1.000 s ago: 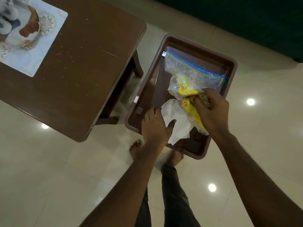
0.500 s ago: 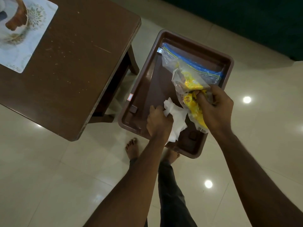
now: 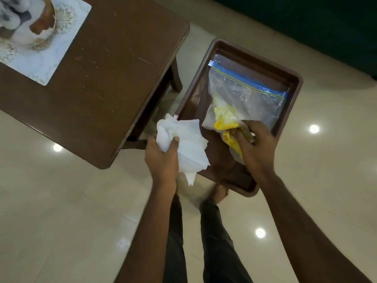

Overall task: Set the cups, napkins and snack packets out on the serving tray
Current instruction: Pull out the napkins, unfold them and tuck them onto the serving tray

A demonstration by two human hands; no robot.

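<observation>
A brown serving tray (image 3: 293, 92) hangs above the floor to the right of the table. My right hand (image 3: 255, 146) is at its near right edge, closed on a clear zip bag (image 3: 244, 97) with a blue seal that holds yellow snack packets (image 3: 225, 119); the bag lies inside the tray. My left hand (image 3: 163, 158) grips a crumpled bunch of white napkins (image 3: 187, 144), lifted over the tray's near left rim. No cups can be made out clearly.
A dark wooden table (image 3: 114, 74) stands to the left, with a pale patterned mat (image 3: 36, 58) and blurred white and brown items at its far corner. Glossy tiled floor lies below, my legs and a bare foot (image 3: 219, 193) under the tray.
My left hand has closed on the napkins and lifted them left, out of the tray toward the table. My right hand keeps its hold on the snack bag.
</observation>
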